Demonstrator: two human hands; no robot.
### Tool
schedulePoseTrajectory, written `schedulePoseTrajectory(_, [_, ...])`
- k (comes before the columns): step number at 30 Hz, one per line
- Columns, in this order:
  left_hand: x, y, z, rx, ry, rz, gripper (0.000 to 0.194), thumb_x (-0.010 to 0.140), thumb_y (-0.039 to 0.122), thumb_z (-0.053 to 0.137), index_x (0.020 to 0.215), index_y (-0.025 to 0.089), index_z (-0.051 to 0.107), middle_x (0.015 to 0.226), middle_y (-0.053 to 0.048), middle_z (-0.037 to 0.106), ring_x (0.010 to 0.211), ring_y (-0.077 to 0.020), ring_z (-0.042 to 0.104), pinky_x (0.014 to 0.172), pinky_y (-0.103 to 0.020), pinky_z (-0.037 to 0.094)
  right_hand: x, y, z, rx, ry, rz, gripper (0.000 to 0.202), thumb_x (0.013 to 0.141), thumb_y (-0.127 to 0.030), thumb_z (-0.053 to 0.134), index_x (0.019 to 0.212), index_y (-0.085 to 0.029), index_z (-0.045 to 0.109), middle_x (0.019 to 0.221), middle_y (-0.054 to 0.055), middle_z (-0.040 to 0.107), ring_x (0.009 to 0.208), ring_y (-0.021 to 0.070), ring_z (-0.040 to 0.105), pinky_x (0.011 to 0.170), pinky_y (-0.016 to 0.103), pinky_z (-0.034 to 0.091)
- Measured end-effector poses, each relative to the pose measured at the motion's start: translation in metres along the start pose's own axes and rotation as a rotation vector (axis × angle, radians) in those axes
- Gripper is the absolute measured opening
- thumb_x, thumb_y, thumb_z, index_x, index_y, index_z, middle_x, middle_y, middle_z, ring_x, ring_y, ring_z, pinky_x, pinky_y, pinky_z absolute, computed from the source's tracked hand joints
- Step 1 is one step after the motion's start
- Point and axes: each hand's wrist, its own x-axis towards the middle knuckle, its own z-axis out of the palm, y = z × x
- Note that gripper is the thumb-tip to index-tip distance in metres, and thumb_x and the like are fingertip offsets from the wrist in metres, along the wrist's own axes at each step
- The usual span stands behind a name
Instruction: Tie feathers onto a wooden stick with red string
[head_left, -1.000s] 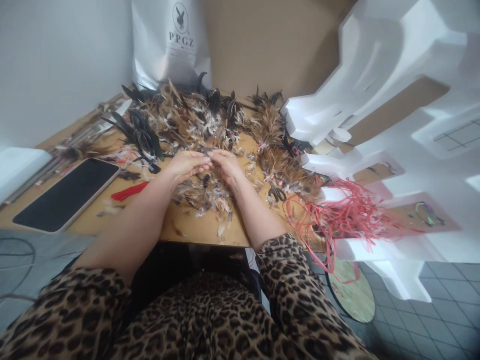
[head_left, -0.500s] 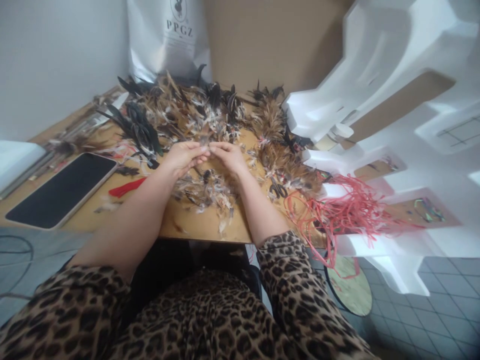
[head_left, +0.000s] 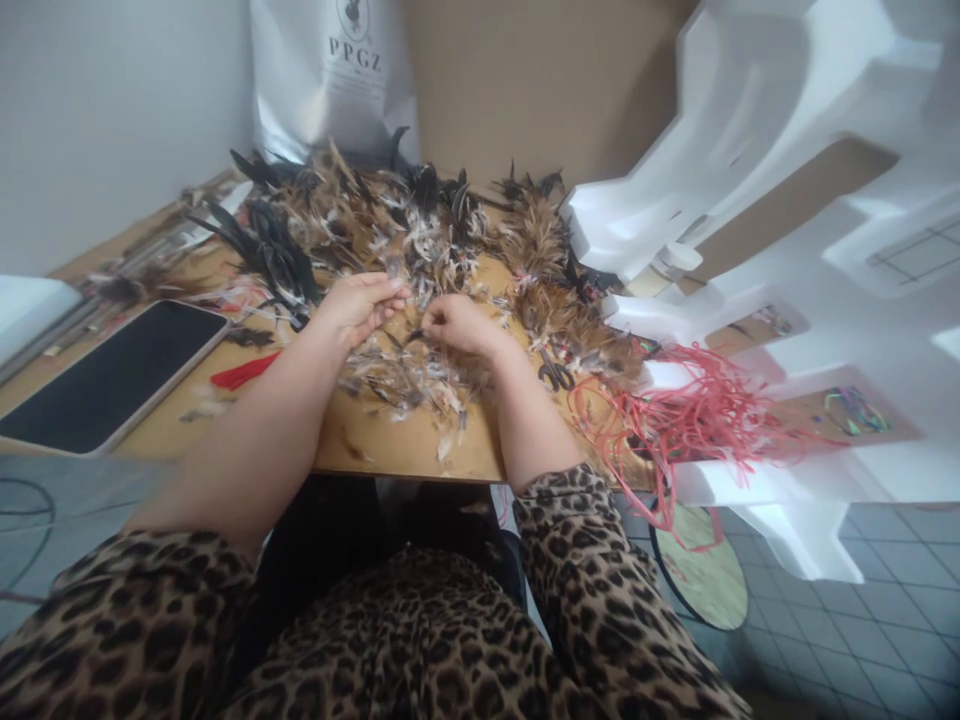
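My left hand (head_left: pixel 364 308) is over the table, thumb and forefinger pinched on a small greyish feather (head_left: pixel 394 266) that stands up from the fingertips. Just to its right, my right hand (head_left: pixel 461 324) is closed with its fingers curled down. A thin dark tip shows by those fingers, and whether they hold it cannot be made out. Beneath both hands lies a loose pile of brown and white feathers (head_left: pixel 405 385). Beyond them spreads a larger heap of brown feathers (head_left: pixel 349 215), with a bunch of black feathers (head_left: pixel 274 250) at its left.
Black-handled scissors (head_left: pixel 556 372) lie right of my right forearm, near tangled red strips (head_left: pixel 705 410). A phone (head_left: pixel 112 375) and a red piece (head_left: pixel 244 371) are at left. White foam packing (head_left: pixel 750 200) rises at right. A silver bag (head_left: pixel 334 90) stands behind.
My hands have come apart. The right hand has moved slightly right and down, its fingers curling in, while the left keeps its pinch. The view has shifted slightly.
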Motion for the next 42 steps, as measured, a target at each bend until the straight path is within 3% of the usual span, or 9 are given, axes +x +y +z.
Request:
schedulePoseTrajectory(7, [-0.001, 0.001, 0.003, -0.043, 0.052, -0.03, 0.004, 0.072, 0.006, 0.068, 0.071, 0.007, 0.064, 0.069, -0.006, 0.067, 0.047, -0.0053, 0.057, 0.04, -0.011, 0.041, 0.001, 0.011, -0.007, 0.763, 0.134, 0.254, 0.017, 0.065, -0.025, 0.073, 0.065, -0.014, 0.06, 0.045, -0.006, 0.05, 0.04, 0.0041, 0.034, 0.042, 0.018, 0.023])
schedulePoseTrajectory(12, [0.0, 0.004, 0.0, -0.146, 0.051, -0.06, 0.004, 0.074, 0.004, 0.065, 0.075, 0.007, 0.063, 0.074, -0.007, 0.068, 0.05, -0.0058, 0.059, 0.039, -0.01, 0.043, 0.003, 0.017, -0.005, 0.966, 0.151, 0.288, 0.027, 0.06, -0.029, 0.079, 0.064, -0.014, 0.057, 0.05, -0.004, 0.055, 0.041, 0.0046, 0.04, 0.038, 0.016, 0.023])
schedulePoseTrajectory(19, [0.003, 0.008, -0.006, -0.309, 0.042, -0.117, 0.007, 0.077, 0.003, 0.061, 0.075, 0.01, 0.06, 0.073, -0.004, 0.068, 0.052, -0.0046, 0.06, 0.042, -0.008, 0.043, 0.002, 0.015, -0.004, 0.781, 0.15, 0.159, 0.024, 0.065, -0.032, 0.073, 0.07, -0.016, 0.057, 0.05, -0.006, 0.052, 0.044, 0.0059, 0.039, 0.044, 0.018, 0.027])
schedulePoseTrajectory(25, [-0.002, 0.013, -0.008, -0.328, -0.066, -0.275, 0.011, 0.077, 0.002, 0.056, 0.076, 0.012, 0.06, 0.081, -0.008, 0.07, 0.056, -0.0077, 0.063, 0.044, -0.011, 0.046, 0.005, 0.02, -0.003, 0.275, 0.491, -0.069, 0.006, 0.075, -0.023, 0.059, 0.077, -0.018, 0.061, 0.074, 0.0, 0.058, 0.069, 0.0122, 0.05, 0.07, 0.025, 0.042])
schedulePoseTrajectory(30, [-0.004, 0.014, -0.011, -0.315, -0.13, -0.312, 0.005, 0.077, 0.007, 0.062, 0.077, 0.012, 0.062, 0.087, -0.009, 0.07, 0.055, -0.0061, 0.062, 0.045, -0.011, 0.047, 0.003, 0.021, -0.007, 0.058, 0.519, -0.191, 0.011, 0.081, -0.021, 0.052, 0.082, -0.019, 0.063, 0.087, 0.005, 0.06, 0.087, 0.017, 0.053, 0.084, 0.029, 0.041])
schedulePoseTrajectory(38, [-0.004, 0.011, -0.011, -0.309, -0.197, -0.288, 0.009, 0.073, 0.002, 0.064, 0.073, 0.01, 0.064, 0.074, -0.006, 0.068, 0.053, -0.0065, 0.06, 0.046, -0.012, 0.048, 0.0, 0.019, -0.007, 0.035, 0.607, -0.236, 0.016, 0.086, -0.023, 0.049, 0.086, -0.02, 0.064, 0.091, 0.006, 0.061, 0.09, 0.0174, 0.056, 0.085, 0.03, 0.043])
schedulePoseTrajectory(42, [-0.005, 0.01, -0.007, -0.249, -0.179, -0.193, 0.009, 0.071, 0.0, 0.066, 0.069, 0.009, 0.064, 0.069, -0.006, 0.067, 0.051, -0.0051, 0.058, 0.048, -0.011, 0.048, 0.006, 0.017, 0.0, 0.231, 0.687, -0.163, 0.011, 0.082, -0.026, 0.055, 0.085, -0.021, 0.065, 0.091, 0.004, 0.063, 0.089, 0.0157, 0.057, 0.086, 0.028, 0.044])
